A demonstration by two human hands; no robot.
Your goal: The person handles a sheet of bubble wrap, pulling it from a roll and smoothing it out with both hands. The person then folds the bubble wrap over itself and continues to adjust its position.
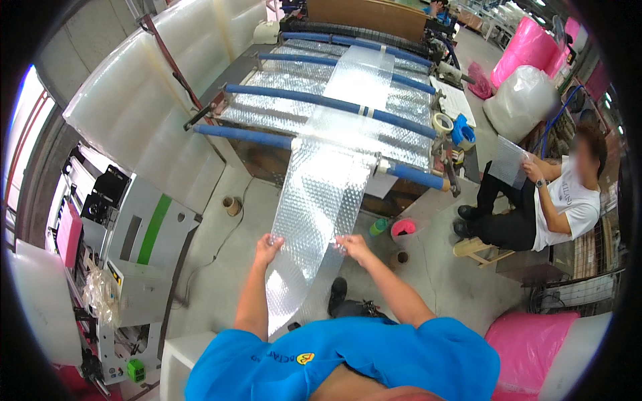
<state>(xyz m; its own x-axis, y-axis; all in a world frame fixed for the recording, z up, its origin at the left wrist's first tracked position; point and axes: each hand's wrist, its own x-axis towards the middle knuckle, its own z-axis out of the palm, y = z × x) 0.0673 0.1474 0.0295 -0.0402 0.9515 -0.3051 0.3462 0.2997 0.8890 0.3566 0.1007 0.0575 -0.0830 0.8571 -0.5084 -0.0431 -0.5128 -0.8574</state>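
Note:
A long strip of clear bubble wrap (313,200) runs from the roller machine (267,100) down toward me. By its left edge my left hand (269,247) grips it, fingers closed. Opposite, my right hand (353,247) pinches the right edge at about the same height. Between the hands the sheet is stretched across, and its lower end hangs in front of my body. Farther up, the strip passes over the front blue roller (241,136) and beneath or over the ones behind; the exact path is hard to make out.
Left stands a grey machine with a green stripe (154,228), below large wrapped rolls (147,87). On the right a seated person (562,194) holds a bubble-wrap sheet (509,162). Tape rolls (443,123) lie by the rollers. A pink container (403,229) and a cable (221,247) are on the floor.

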